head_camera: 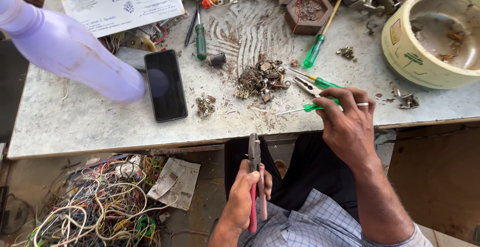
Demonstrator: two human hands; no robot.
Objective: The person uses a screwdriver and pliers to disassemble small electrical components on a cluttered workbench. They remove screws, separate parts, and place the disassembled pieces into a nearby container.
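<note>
My left hand [243, 197] grips a pair of pliers with pink-red handles [256, 182], jaws pointing up, held over my lap below the table edge. My right hand [345, 122] is closed on a thin green-handled screwdriver [305, 108] whose metal tip points left over the table's front edge. A ring sits on one of its fingers. Just beyond this hand lie another green screwdriver [320, 81] and small metal pliers [306, 85]. A heap of small rusty metal parts [261, 78] lies on the grey tabletop [100, 127].
A black phone [165, 85] lies left of centre, a lilac plastic bottle [65, 47] beside it, a printed card [122, 2] behind. Two more green screwdrivers [200, 39] [315, 50], a hexagonal dish [307, 12] and a cream tub [435, 32] stand farther back. Tangled wires [95, 207] and newspaper [175, 182] lie on the floor.
</note>
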